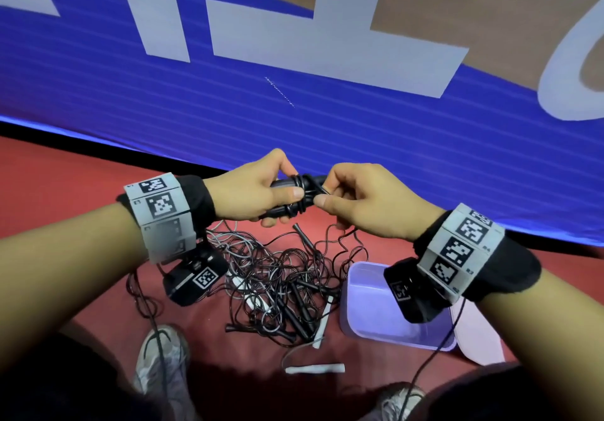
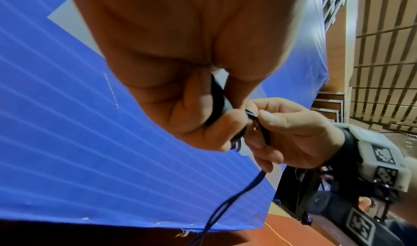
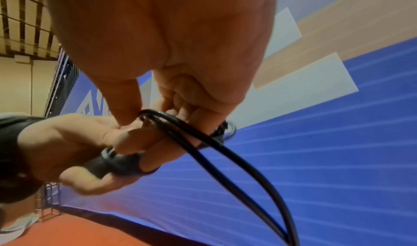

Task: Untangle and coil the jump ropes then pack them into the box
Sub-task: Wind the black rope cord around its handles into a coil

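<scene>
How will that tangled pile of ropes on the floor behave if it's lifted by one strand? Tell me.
The tangled pile is thin, limp cord in loose loops, so it will likely sag and drag neighbours along. Several black handles lie knotted inside it; they probably swing and snag. The cord pinched by the right hand hangs slack, which suggests little stiffness.

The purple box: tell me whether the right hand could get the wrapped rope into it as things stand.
Probably yes. The purple box lies open-topped just below the right hand, nothing covering it. But both hands are busy: the left hand holds the black handles, and the right pinches the cord.
</scene>
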A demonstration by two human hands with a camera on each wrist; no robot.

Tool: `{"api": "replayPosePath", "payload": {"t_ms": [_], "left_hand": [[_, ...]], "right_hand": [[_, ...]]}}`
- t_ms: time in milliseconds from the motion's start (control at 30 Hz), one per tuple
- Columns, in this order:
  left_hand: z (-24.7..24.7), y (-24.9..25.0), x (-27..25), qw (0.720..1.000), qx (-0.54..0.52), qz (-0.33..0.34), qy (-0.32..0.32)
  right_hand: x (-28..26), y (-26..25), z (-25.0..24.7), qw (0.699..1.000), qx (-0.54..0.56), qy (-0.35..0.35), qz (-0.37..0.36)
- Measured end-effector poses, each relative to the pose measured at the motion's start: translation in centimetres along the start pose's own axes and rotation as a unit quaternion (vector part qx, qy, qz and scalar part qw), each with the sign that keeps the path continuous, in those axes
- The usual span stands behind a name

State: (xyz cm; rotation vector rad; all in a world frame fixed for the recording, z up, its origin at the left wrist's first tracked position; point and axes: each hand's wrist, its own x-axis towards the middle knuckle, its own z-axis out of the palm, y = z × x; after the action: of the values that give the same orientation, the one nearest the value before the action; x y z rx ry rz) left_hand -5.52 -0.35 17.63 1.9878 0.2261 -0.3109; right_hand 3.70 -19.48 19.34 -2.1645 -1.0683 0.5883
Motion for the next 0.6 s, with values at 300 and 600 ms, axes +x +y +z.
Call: {"api": "replayPosePath", "payload": {"t_ms": [300,600], "left_hand": [[-1.3,0.5,-0.4,0.991,-0.104,0.009,0.081],[-2.1,0.5,-1.4,0.945,-0.318,0.03,-0.066]], "right_hand": [[-0.5,0.2,1.9,0.99,0.138,-0.013,-0.023],[-0.6,0.1,1.7,0.979,0.165,-0.114,-0.031]]}}
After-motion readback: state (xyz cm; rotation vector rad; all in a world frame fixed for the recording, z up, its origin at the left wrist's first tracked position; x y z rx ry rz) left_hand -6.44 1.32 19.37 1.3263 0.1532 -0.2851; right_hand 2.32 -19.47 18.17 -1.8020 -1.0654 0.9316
